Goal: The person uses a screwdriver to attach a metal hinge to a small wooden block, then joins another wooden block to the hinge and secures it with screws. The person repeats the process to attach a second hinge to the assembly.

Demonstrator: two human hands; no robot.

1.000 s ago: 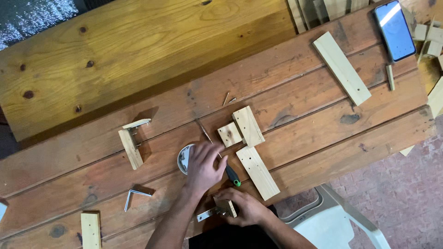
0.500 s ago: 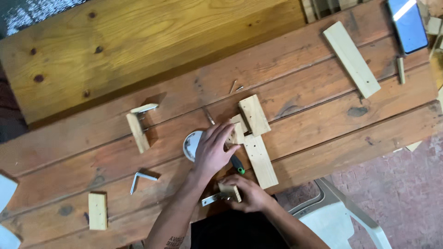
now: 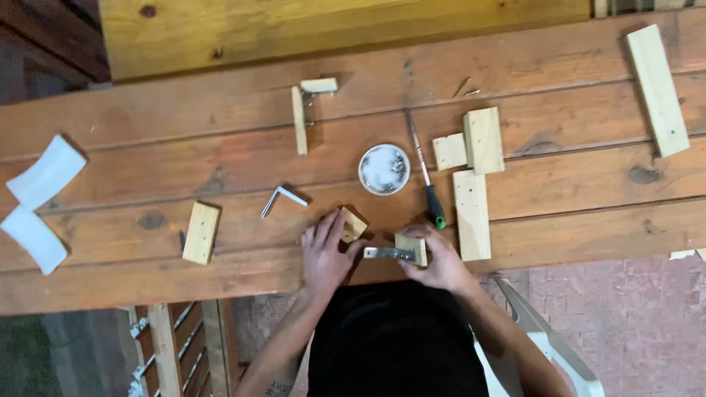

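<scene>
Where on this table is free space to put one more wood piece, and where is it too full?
Free: the planks between the long block at far right and the stacked blocks; also between the white pieces and the angle bracket. Crowded: around the dish, screwdriver and both hands.

Woodworking spot: plank table [image 3: 220, 132], wood offcuts [image 3: 483, 140], screwdriver [image 3: 426, 176].

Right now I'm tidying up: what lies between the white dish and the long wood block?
In the head view, a green-handled screwdriver lies between the white dish and the long wood block.
</scene>
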